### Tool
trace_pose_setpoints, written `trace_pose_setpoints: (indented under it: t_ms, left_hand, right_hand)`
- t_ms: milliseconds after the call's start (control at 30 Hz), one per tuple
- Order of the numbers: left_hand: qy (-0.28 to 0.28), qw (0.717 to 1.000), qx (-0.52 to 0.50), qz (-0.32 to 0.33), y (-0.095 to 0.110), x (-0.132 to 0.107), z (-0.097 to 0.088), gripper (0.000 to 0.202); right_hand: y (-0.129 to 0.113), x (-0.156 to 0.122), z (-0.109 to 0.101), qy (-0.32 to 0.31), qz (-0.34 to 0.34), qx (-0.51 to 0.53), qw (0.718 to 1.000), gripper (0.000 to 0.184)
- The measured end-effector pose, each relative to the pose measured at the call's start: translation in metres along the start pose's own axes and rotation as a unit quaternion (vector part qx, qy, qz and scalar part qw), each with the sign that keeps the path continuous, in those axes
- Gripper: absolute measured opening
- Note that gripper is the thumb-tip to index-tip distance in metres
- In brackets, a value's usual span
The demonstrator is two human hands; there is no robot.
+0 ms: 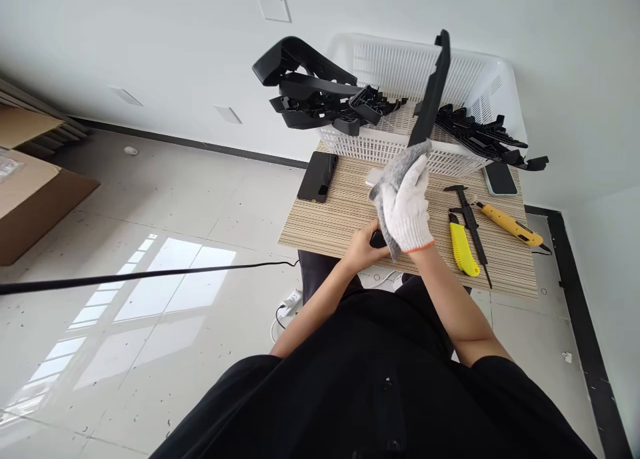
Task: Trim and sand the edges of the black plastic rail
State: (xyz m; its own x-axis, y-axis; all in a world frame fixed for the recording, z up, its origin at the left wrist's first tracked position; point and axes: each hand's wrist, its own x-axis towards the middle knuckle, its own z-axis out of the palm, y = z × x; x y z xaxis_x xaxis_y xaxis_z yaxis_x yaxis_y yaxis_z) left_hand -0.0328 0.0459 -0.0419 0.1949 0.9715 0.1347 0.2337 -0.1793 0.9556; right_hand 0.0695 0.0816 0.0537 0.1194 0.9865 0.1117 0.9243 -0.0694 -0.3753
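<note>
A long black plastic trim strip slants up from the table's front edge toward the basket. My left hand, bare, is closed around its lower end. In a white knitted glove, my right hand presses a grey cloth around the strip's middle, and the cloth hides that stretch. On the table, to the right of the glove, lie a yellow utility knife, a black caliper and a yellow pen-shaped tool with a cord.
Behind the hands stands a white plastic basket with black plastic parts overhanging its left side and more black parts on its right. Two phones lie on the table, a black one and a pale-edged one. A power strip is on the floor.
</note>
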Motion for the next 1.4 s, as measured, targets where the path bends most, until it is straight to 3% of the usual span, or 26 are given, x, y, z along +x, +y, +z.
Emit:
trace_pose_setpoints:
  t_ms: [100,300,533,733,867,967,1067,1200,1300,1400]
  left_hand:
    - [0.002,1.0,-0.004,0.004,0.001,0.0,-0.001,0.028]
    - [0.006,1.0,0.013,-0.014,-0.003,0.0,-0.002,0.024]
    - [0.019,0.999,-0.03,0.018,0.0,0.0,-0.002,0.036]
    - [-0.006,1.0,0.008,-0.012,0.0,-0.003,-0.002,0.03]
    - [-0.045,0.998,0.044,-0.003,0.005,-0.004,0.002,0.024]
    - [-0.048,0.998,0.048,0.002,0.006,-0.003,0.002,0.032]
    - [-0.047,0.997,0.053,0.009,0.003,-0.003,0.001,0.026]
    - [-0.04,0.998,0.057,0.011,0.002,-0.006,-0.001,0.026]
    - [-0.061,0.995,0.072,0.03,0.005,-0.006,0.0,0.024]
    - [-0.068,0.994,0.076,0.028,0.007,-0.004,0.0,0.023]
  right_hand:
    - [-0.005,0.007,-0.002,0.024,0.016,0.028,0.999,0.082]
    - [-0.008,-0.023,0.007,-0.017,0.033,0.009,0.999,0.08]
    - [-0.001,-0.001,0.011,0.013,0.005,0.091,0.996,0.087]
    - [0.02,-0.033,0.019,-0.008,-0.011,0.143,0.99,0.089]
    - [0.038,-0.011,0.007,0.002,-0.003,0.157,0.988,0.091]
    - [0.038,0.006,0.0,0.033,0.035,0.172,0.984,0.091]
    - [0.03,-0.007,0.004,0.029,0.05,0.19,0.98,0.093]
    - [0.028,-0.033,0.011,-0.033,0.035,0.177,0.983,0.09]
    - [0.037,-0.018,0.01,-0.034,0.04,0.185,0.981,0.09]
    - [0.04,0.003,0.01,0.028,0.043,0.202,0.978,0.084]
